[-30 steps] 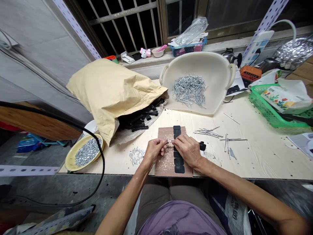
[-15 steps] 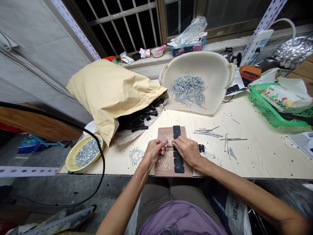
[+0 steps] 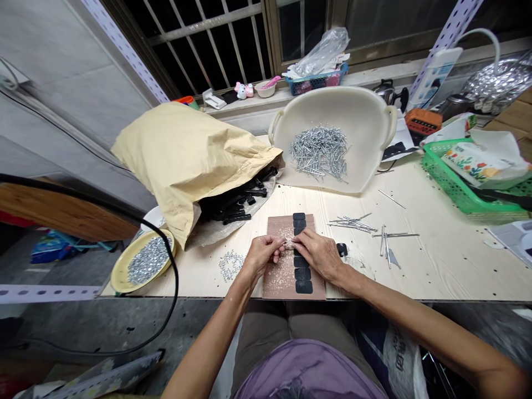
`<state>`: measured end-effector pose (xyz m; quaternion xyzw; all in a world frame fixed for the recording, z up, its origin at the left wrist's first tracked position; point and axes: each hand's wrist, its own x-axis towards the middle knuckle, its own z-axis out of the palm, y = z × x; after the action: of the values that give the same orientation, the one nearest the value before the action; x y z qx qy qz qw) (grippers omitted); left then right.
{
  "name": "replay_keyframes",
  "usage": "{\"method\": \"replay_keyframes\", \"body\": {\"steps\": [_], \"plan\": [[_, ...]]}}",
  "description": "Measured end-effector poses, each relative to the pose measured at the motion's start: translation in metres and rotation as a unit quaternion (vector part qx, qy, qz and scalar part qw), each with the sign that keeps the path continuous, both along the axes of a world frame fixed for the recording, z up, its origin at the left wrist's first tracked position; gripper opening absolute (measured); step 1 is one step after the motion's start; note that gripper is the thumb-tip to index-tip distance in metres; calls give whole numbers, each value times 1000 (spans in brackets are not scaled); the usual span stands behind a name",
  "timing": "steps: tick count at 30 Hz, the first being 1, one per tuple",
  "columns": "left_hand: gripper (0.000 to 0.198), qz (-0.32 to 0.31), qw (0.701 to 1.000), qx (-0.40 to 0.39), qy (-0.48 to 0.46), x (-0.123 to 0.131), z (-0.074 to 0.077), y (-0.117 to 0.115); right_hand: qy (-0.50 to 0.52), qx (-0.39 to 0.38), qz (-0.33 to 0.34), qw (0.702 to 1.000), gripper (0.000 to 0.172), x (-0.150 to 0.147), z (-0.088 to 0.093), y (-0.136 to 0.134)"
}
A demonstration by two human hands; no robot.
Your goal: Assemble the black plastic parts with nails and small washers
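Note:
My left hand (image 3: pixel 266 252) is closed in a pinch, its thumb and forefinger meeting the fingertips of my right hand (image 3: pixel 318 252). Between the two sets of fingertips a small silvery metal piece (image 3: pixel 288 243) shows; its exact kind is too small to tell. Both hands are over a brown board (image 3: pixel 276 280) with pale speckles. Down the right part of this board runs a column of black rounded pads (image 3: pixel 303 274), partly covered by my right hand. Another black piece (image 3: pixel 342 249) lies just right of that hand. Small metal bits (image 3: pixel 231 266) are scattered left of the board.
A white tub (image 3: pixel 361 122) behind the board holds many metal pins (image 3: pixel 320 149). Several long pins (image 3: pixel 353 223) lie to the right. A yellow bowl (image 3: pixel 118 277) of small metal parts, a paper sack (image 3: pixel 187 149) spilling black parts (image 3: pixel 233 206), and a green basket (image 3: pixel 449 185) surround the work.
The hands stay pinched together over the board, with only slight movement of the right fingers. The whole view has shifted a little; the other things lie as before.

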<state>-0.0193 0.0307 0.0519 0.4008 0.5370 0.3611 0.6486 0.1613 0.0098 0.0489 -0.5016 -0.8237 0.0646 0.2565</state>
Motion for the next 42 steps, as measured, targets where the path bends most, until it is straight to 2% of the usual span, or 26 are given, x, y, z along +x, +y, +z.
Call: {"method": "replay_keyframes", "body": {"steps": [3,7,9,15,21,25,29,31,33,37,42], "plan": [[38,-10,1000,-1,14,0,2,0,-13,2,5,1000,23,2,-2,1],[37,-19,999,14,38,0,3,2,33,-78,12,996,23,3,-3,3],[37,-27,999,11,37,-1,2,2,59,-95,16,994,21,3,-3,3],[37,-27,1000,-8,2,0,0,2,-17,-27,-7,999,23,2,2,1],[36,-32,999,-2,-4,3,2,3,-14,-8,-9,1000,22,4,0,4],[36,-13,993,74,95,9,3,-3,-49,21,-13,999,28,1,-3,1],[37,-5,961,180,209,13,2,-11,45,-85,-18,995,26,3,-3,0],[38,-13,956,193,222,12,1,-12,95,-133,-13,987,24,5,-2,1],[40,-22,966,167,198,11,1,-11,118,-153,-13,981,23,8,-1,3],[38,-36,991,93,89,8,0,-5,138,-164,-13,977,23,9,1,5],[41,-34,999,32,-15,6,6,-1,177,-190,-3,966,25,9,0,5]]}}
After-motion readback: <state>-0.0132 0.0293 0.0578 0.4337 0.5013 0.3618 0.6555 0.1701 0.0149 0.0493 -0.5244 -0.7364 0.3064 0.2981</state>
